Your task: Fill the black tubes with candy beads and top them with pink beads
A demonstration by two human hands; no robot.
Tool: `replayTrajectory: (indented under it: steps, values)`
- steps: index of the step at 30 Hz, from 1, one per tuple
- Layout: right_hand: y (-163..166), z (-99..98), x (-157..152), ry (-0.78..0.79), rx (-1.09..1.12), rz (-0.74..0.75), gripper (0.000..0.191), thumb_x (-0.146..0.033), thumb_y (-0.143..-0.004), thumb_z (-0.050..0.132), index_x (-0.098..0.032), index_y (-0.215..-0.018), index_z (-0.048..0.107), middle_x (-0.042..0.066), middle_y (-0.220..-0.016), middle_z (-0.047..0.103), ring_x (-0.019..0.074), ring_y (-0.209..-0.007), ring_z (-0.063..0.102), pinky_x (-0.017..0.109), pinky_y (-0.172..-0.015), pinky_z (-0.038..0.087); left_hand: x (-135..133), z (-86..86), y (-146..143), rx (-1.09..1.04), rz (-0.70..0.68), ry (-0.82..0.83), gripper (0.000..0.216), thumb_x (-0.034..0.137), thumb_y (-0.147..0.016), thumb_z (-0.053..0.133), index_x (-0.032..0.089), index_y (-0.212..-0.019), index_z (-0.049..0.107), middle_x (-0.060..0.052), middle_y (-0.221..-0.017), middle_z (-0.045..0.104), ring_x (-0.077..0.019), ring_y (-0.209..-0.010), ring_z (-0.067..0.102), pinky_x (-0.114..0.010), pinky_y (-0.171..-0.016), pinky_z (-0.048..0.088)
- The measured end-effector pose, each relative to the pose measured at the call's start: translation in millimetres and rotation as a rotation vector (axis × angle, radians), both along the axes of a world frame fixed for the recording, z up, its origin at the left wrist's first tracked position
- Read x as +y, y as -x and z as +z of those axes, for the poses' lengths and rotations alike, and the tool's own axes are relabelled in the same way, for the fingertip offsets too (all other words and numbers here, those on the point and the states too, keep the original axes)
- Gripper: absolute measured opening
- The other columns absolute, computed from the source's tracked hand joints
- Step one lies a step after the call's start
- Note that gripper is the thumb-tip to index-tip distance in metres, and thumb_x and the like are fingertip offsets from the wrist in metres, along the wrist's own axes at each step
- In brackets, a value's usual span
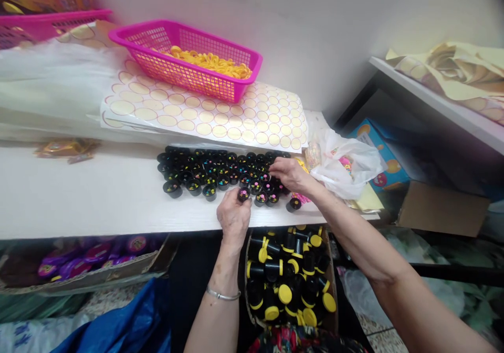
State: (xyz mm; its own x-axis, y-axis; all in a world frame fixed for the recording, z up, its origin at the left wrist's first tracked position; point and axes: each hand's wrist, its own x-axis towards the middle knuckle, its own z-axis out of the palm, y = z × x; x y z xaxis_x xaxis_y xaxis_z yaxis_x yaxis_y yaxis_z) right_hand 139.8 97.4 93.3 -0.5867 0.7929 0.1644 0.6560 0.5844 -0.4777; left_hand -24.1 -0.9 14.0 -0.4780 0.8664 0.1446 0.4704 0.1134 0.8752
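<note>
Many small round black cups (pixel 209 192) stand close together on the white table, with tiny coloured beads inside. My left hand (pixel 233 214) is closed on one black cup (pixel 243 194) at the front of the group, its thumb and fingers around the sides; pink and yellow bits show in it. Over the right side of the group, my right hand (pixel 290 174) has its fingertips pinched together just above the cups. Whatever is between those fingertips is too small to make out. A single black cup (pixel 294 204) sits apart at the front right, near some pink beads (pixel 302 197).
Behind the cups, a pink basket (pixel 189 82) of yellow loops rests on sheets of round stickers (pixel 169 114). To the right lies a white plastic bag (pixel 338 166). Below the table edge, a box (pixel 334 311) holds black containers with yellow lids; another carton (pixel 149 261) holds purple items.
</note>
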Motion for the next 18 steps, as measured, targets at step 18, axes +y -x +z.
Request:
replayTrajectory:
  steps: [18]
  values:
    - [-133.9,-39.8,-37.2,0.035,0.115,-0.41,0.012,-0.018,-0.074,0.056,-0.016,-0.079,0.066,0.011,-0.089,0.07,0.024,-0.086,0.061,0.038,-0.081,0.046,4.6,-4.9,-1.7,0.005,0.047,-0.028,0.025,0.03,-0.065,0.063,0.021,-0.087,0.069,0.003,-0.068,0.056,-0.0127,-0.062,0.052,-0.026,-0.066,0.043]
